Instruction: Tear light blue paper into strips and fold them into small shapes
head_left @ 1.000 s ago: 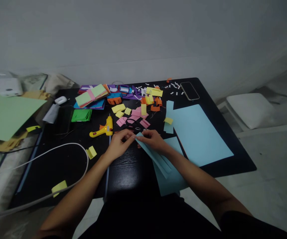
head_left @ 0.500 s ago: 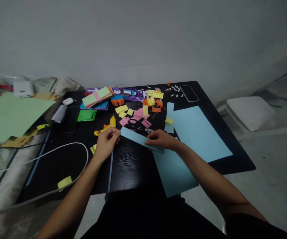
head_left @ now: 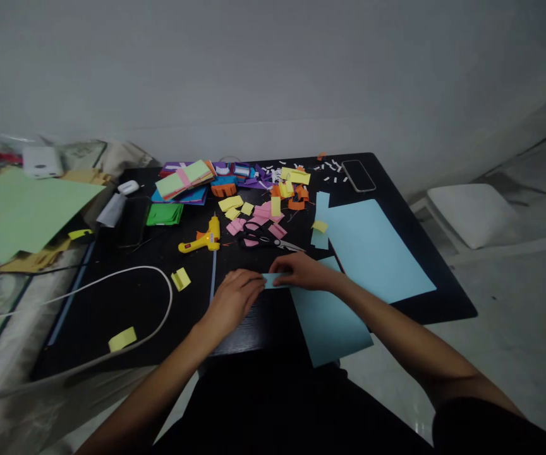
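Note:
A light blue paper strip (head_left: 273, 282) lies low over the black table, with only a short length showing between my hands. My left hand (head_left: 237, 294) has its fingers together over the strip's left end and hides it. My right hand (head_left: 305, 270) pinches the strip from the right. Just beyond my hands lie black-handled scissors (head_left: 273, 241), blades pointing right. A yellow hot glue gun (head_left: 205, 237) rests past my left hand. Below my right wrist, a light blue sheet (head_left: 332, 325) overhangs the front edge.
Another blue sheet (head_left: 380, 253) lies at the right, below a phone (head_left: 359, 175). Pink paper pieces (head_left: 264, 216), yellow pieces and orange scraps cover the back middle. Folded coloured papers (head_left: 185, 180) are stacked at back left. A white cable (head_left: 159, 272) loops across the left side.
The strip was held up slanting and long; now it is lower, level and mostly covered. My left hand moved right and nearer me, closing in on my right. The scissors are more exposed.

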Tool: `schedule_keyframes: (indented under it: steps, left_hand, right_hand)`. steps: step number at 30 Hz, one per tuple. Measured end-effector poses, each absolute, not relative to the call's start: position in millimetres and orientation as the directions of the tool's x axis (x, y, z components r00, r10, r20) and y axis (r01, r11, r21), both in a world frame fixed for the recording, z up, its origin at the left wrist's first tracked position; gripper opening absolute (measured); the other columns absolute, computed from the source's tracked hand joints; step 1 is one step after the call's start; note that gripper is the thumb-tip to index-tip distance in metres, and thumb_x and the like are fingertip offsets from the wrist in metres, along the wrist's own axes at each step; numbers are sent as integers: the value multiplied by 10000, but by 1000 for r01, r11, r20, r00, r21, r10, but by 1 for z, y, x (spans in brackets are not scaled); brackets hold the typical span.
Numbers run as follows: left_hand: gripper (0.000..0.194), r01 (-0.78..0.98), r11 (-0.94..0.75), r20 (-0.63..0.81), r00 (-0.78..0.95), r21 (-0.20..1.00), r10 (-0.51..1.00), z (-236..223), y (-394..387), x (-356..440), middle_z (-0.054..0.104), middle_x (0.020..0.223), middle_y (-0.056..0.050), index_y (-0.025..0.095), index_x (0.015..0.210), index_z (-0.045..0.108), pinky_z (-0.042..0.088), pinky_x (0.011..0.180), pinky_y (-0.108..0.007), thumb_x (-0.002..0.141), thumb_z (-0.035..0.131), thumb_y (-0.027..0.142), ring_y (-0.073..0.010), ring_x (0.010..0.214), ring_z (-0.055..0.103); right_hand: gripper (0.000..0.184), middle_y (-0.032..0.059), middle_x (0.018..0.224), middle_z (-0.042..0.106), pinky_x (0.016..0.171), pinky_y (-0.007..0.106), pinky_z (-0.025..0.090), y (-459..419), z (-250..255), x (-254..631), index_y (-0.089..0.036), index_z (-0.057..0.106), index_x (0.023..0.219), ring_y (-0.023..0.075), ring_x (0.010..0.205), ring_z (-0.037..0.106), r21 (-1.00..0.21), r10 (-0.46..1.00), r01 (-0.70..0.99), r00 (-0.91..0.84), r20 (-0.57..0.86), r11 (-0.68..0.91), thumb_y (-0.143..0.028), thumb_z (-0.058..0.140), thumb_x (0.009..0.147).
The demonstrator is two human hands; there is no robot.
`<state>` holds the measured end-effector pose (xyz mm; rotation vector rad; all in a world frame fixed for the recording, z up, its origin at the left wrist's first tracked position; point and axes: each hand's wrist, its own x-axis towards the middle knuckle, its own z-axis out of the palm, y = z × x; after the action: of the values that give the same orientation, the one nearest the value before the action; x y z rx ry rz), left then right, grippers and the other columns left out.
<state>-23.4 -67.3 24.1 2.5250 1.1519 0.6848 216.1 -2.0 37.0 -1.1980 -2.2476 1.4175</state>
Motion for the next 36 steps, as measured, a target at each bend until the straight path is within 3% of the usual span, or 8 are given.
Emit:
schedule_keyframes:
  steps: [5,10,12,24,36]
  left_hand:
    - [238,664,-636,233,598,392,767,17,-69,-29,760,1116,-89,192,1144,735,537,870,-404,1042,520,199,-241,1014,676]
    - [220,679,-630,223,593,377,773,15,-75,-31,761,1112,-80,194,1135,730,538,877,-408,1037,533,192,-234,986,678]
    - [211,679,-636,242,590,366,770,15,-76,-30,761,1117,-82,183,1115,727,535,860,-403,1039,531,192,-236,982,679]
    - [157,723,-640,226,599,260,768,20,-79,-21,751,1023,-78,166,1015,703,503,826,-403,1023,546,178,-242,914,657]
    - [189,705,-658,226,618,264,753,18,-80,-21,743,1036,-87,169,1055,713,505,823,-406,1027,526,162,-250,927,647]
  right_hand:
    - [286,83,1068,746,915,350,524,-20,33,214,-162,729,1123,214,996,684,-693,767,557,-642,-10,457,-109,798,850]
    - [76,120,1076,733,900,408,518,-44,26,219,-162,746,950,254,1046,621,-413,694,587,-698,178,696,-102,704,929]
    - [137,116,1033,734,873,395,514,-52,23,221,-160,738,926,244,1010,619,-362,668,584,-724,173,727,-73,637,960]
    - [238,103,945,691,870,360,523,-64,14,215,-155,691,862,213,895,604,-267,650,610,-754,93,746,-26,536,986]
    - [237,99,947,683,840,354,527,-68,15,217,-156,674,881,211,903,605,-360,680,604,-720,137,711,-18,520,997]
